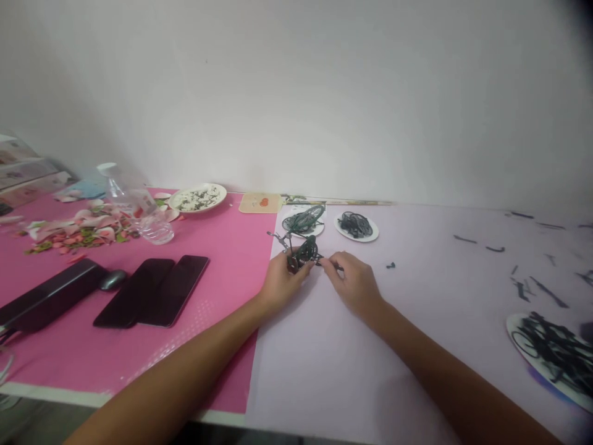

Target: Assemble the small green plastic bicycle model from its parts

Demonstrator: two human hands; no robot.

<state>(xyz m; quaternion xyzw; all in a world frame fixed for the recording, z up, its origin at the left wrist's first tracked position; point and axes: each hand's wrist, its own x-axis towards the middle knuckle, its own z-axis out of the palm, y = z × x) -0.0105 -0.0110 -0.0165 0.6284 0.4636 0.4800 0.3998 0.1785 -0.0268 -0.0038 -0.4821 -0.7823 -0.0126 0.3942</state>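
Observation:
Near the middle of the table, my left hand (282,281) is closed round a small dark model bicycle (306,247). Thin handlebar-like pieces stick up from it at the left, and a spoked wheel shows above the fingers. My right hand (354,279) pinches a thin dark part (338,266) at the bicycle's right side; its far end reaches the model, but I cannot tell whether it is joined. Just behind, a white plate (319,229) bears dark spoked wheels, and another white plate (375,235) holds a heap of dark rings.
A white plate of dark parts (514,321) stands at the right edge, with loose dark pieces (549,292) behind it. At left lie two phones (176,290), a black case (55,293), a mouse (113,280), a clear bottle (155,227) and petals (92,225).

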